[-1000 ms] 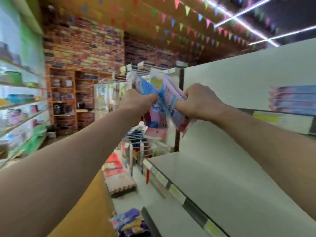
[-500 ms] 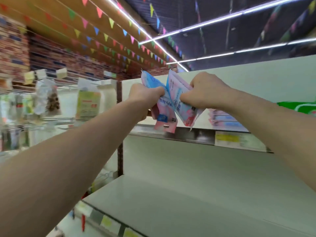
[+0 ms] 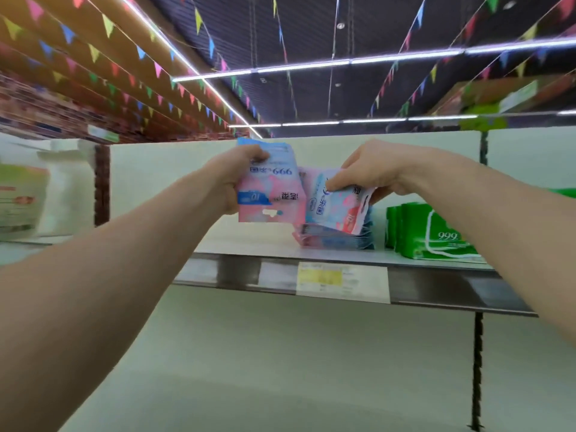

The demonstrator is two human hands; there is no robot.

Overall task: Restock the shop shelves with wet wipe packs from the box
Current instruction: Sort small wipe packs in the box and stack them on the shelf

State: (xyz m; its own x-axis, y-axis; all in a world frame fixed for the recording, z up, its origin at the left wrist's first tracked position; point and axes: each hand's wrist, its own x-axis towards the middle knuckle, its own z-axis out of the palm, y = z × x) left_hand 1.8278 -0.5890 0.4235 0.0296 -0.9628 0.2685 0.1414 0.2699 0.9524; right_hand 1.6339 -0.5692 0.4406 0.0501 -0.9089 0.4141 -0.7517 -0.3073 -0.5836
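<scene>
Both my arms reach up to the top shelf [image 3: 249,271]. My left hand [image 3: 232,174] grips a pink and blue wet wipe pack [image 3: 271,194], held upside down above the shelf. My right hand [image 3: 371,173] pinches a second pink and blue wet wipe pack [image 3: 338,208], tilted just over a low stack of the same packs [image 3: 335,240] lying on the shelf. The box is out of view.
Green wipe packs [image 3: 436,232] stand upright on the same shelf to the right of the stack. A yellow price label [image 3: 341,280] sits on the shelf edge. The white back panel [image 3: 311,338] runs below. A dark upright [image 3: 477,369] stands at right. Hanging goods [image 3: 21,201] are at far left.
The view has swung right and up onto the top shelf. My hands have parted, each with its own pack, and the right one has come down over the stack.
</scene>
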